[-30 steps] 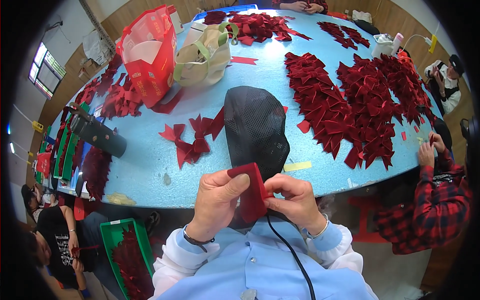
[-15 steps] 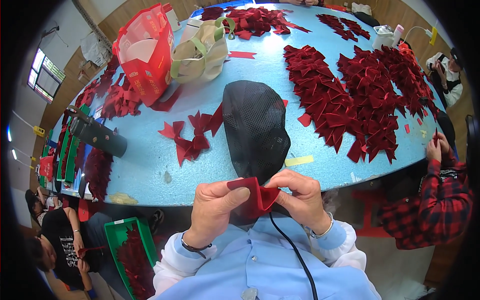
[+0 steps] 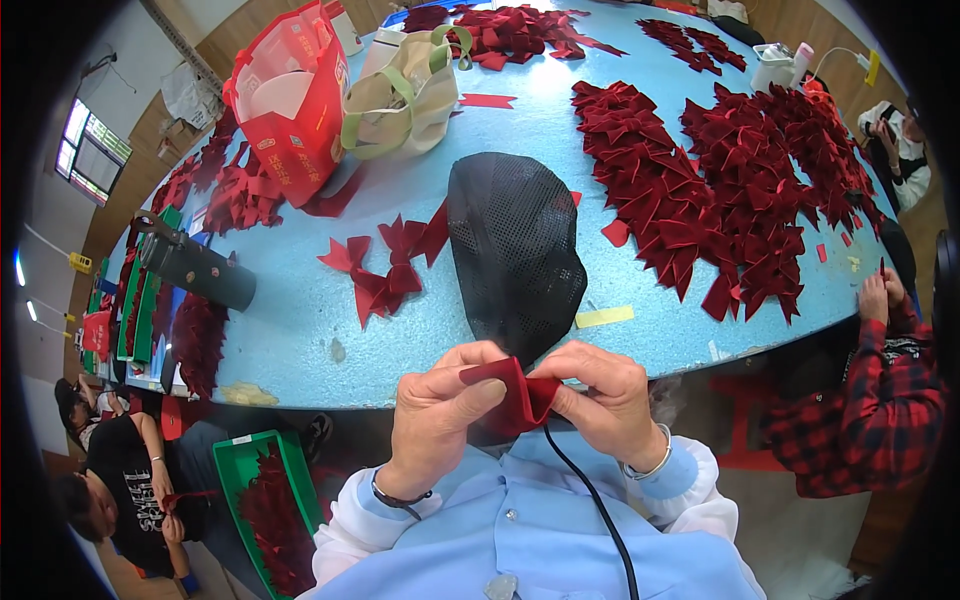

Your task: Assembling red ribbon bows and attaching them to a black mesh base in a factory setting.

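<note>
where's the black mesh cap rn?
In the head view, the black mesh cap lies on the blue table near its front edge, just beyond both hands, between loose red bows on its left and the red bow pile on its right.

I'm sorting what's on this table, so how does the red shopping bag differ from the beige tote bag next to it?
The red shopping bag stands upright with its mouth open; the beige tote bag slumps, soft and creased. The red shopping bag looks glossy and stiff with red handles, while the beige tote bag is dull with green straps. Both sit on the blue table, side by side.
</note>
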`<state>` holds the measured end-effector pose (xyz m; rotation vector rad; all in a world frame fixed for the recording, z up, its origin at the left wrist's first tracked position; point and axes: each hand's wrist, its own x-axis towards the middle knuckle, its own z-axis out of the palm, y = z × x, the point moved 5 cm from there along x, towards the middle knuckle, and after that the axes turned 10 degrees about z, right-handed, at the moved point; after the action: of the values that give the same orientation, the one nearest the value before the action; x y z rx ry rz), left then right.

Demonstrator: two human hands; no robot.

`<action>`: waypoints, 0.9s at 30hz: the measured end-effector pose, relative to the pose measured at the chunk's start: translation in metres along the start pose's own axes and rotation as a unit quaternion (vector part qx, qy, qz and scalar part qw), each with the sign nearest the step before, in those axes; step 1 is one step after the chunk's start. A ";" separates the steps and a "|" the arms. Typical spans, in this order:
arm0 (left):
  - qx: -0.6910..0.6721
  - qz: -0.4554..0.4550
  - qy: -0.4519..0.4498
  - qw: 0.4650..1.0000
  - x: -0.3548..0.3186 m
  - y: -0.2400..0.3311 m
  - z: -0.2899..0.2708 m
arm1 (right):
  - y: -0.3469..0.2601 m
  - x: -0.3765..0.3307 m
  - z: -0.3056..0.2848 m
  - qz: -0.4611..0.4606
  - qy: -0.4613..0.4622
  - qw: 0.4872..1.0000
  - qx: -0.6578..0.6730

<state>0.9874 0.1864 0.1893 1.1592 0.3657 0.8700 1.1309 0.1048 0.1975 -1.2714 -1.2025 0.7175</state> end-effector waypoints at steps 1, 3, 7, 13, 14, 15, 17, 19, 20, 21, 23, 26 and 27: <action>0.000 0.000 0.000 1.000 0.000 0.000 0.001 | 0.000 0.000 0.000 0.001 0.000 1.000 0.001; -0.001 -0.007 0.010 1.000 -0.001 0.001 0.002 | -0.001 0.000 0.001 0.003 0.001 1.000 0.004; 0.003 -0.022 0.010 1.000 -0.003 -0.003 -0.002 | 0.001 0.000 0.002 0.012 -0.002 1.000 -0.005; 0.021 -0.034 0.022 0.999 -0.006 -0.005 -0.002 | 0.002 0.001 0.004 0.015 -0.006 1.000 0.002; 0.026 -0.037 0.023 0.999 -0.006 -0.005 -0.002 | 0.002 0.001 0.004 0.017 -0.010 1.000 0.007; 0.030 -0.040 0.024 0.998 -0.006 -0.004 -0.003 | 0.002 0.001 0.005 0.019 -0.014 1.000 0.012; 0.035 -0.043 0.025 0.998 -0.007 -0.005 -0.004 | 0.003 0.001 0.006 0.024 -0.020 0.999 0.015; 0.066 -0.010 0.024 0.997 -0.007 -0.002 -0.005 | 0.004 0.001 0.006 0.035 -0.034 0.999 0.021; 0.082 0.006 0.023 0.996 -0.007 -0.001 -0.006 | 0.004 0.001 0.007 0.036 -0.034 0.999 0.021; 0.081 0.006 0.024 0.996 -0.007 -0.001 -0.007 | 0.007 0.002 0.008 0.070 -0.046 0.995 0.049; 0.118 0.017 0.021 0.993 -0.007 0.001 -0.009 | 0.013 0.002 0.010 0.137 -0.070 0.982 0.106; 0.136 0.029 0.020 0.990 -0.006 0.002 -0.011 | 0.018 0.003 0.013 0.179 -0.078 0.961 0.196; 0.138 0.036 0.021 0.990 -0.006 0.003 -0.011 | 0.020 0.004 0.014 0.199 -0.081 0.947 0.240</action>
<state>0.9755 0.1896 0.1865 1.4169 0.4929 0.9271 1.1227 0.1169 0.1776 -1.0582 -0.8236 1.3449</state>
